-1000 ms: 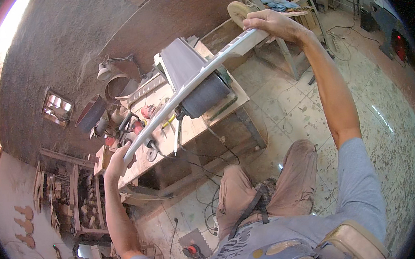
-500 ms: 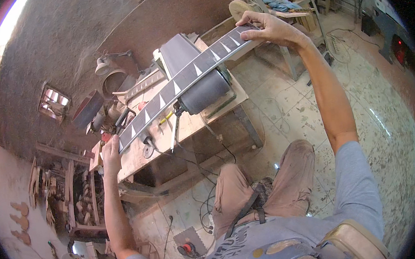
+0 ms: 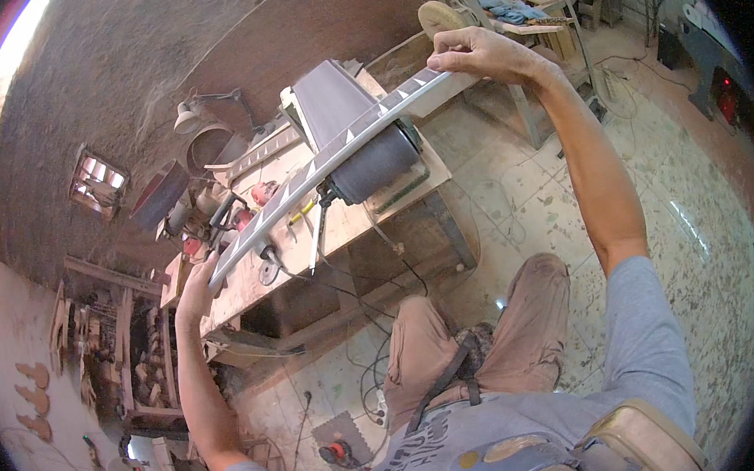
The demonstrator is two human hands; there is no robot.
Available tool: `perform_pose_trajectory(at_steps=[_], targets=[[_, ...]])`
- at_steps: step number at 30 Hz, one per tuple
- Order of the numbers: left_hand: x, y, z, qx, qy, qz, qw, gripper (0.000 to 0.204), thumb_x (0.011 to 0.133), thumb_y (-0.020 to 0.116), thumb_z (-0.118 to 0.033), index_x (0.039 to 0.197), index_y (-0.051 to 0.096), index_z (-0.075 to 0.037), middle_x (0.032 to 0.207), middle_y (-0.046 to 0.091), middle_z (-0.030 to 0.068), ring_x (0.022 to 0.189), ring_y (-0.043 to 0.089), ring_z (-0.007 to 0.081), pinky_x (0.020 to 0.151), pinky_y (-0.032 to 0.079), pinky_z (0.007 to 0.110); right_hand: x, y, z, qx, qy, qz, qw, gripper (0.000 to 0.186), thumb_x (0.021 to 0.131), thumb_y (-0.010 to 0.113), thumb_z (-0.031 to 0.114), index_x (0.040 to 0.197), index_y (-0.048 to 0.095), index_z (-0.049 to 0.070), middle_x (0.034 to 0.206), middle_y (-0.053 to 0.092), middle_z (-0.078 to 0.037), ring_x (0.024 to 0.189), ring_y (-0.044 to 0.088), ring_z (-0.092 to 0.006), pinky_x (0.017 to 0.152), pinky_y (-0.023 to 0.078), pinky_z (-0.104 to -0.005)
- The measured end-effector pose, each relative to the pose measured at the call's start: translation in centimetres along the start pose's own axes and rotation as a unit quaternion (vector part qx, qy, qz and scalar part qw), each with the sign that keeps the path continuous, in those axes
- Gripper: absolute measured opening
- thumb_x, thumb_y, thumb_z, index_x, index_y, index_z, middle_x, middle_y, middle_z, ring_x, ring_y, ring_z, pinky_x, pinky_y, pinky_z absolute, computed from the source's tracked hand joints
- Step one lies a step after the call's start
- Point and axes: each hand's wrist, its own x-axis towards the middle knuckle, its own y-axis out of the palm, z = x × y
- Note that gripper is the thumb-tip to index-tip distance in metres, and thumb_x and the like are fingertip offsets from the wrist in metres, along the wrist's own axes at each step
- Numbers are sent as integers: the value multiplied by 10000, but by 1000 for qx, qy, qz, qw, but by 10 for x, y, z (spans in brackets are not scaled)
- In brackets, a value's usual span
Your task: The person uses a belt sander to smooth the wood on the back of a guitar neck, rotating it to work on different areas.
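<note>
Wood made up the long fretboard (image 3: 335, 155), a dark strip with pale triangular inlays, and it lay lengthwise across the belt sander (image 3: 355, 131) on the bench (image 3: 393, 208). The right hand (image 3: 478, 55) was curled over its far end, fingers wrapped around the edge and clamped on it. The left hand (image 3: 200, 289) cupped the near end from below, though how tightly its fingers closed there could not be told from this angle.

Judging by its shape, the strip would handle as light but stiff along its length, thin enough to flex or snap if loaded in the middle, and dusty enough to slide in the palm. Holding it at both ends, as both hands did, looked the safest way to keep it flat on the belt.

No packages or labels could be made out. Red tools (image 3: 254, 196) sat in the clutter at the bench's back, with a lamp (image 3: 186, 118) above them. Pale cut-out shapes (image 3: 36, 400) hung on the wall at the left, and a small barred window (image 3: 94, 182) broke the brown wall.
</note>
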Motion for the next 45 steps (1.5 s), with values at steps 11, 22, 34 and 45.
perform_pose_trajectory(at_steps=[11, 22, 34, 45], targets=[[9, -1, -17, -96, -119, -3, 988, 512, 1070, 509, -473, 825, 641, -43, 677, 593, 45, 621, 540, 163, 617, 428, 319, -3, -9, 0, 22, 27, 23, 999, 535, 952, 666, 571, 1128, 683, 66, 1022, 689, -60, 975, 649, -146, 829, 569, -299], [13, 18, -18, 4, 5, -98, 995, 600, 1078, 457, -496, 799, 587, 20, 689, 522, 143, 643, 510, 254, 612, 388, 399, -4, 1, -11, 17, -47, -62, 997, 396, 937, 749, 422, 1144, 685, 90, 1003, 671, -15, 957, 617, -112, 869, 514, -285], [13, -6, -18, -94, -174, 22, 980, 609, 1056, 470, -593, 855, 689, -61, 701, 592, 39, 633, 530, 131, 609, 429, 311, -4, -9, 14, 24, 64, 39, 997, 442, 961, 665, 502, 994, 681, 62, 883, 639, -17, 853, 610, -115, 688, 537, -286], [10, 15, -14, 68, 92, -195, 974, 573, 1057, 490, -483, 847, 556, 46, 694, 459, 179, 644, 488, 233, 642, 375, 418, -5, 16, -4, 31, -34, -89, 995, 518, 884, 814, 452, 1210, 657, 82, 1153, 720, -54, 1048, 643, -176, 952, 499, -346]])
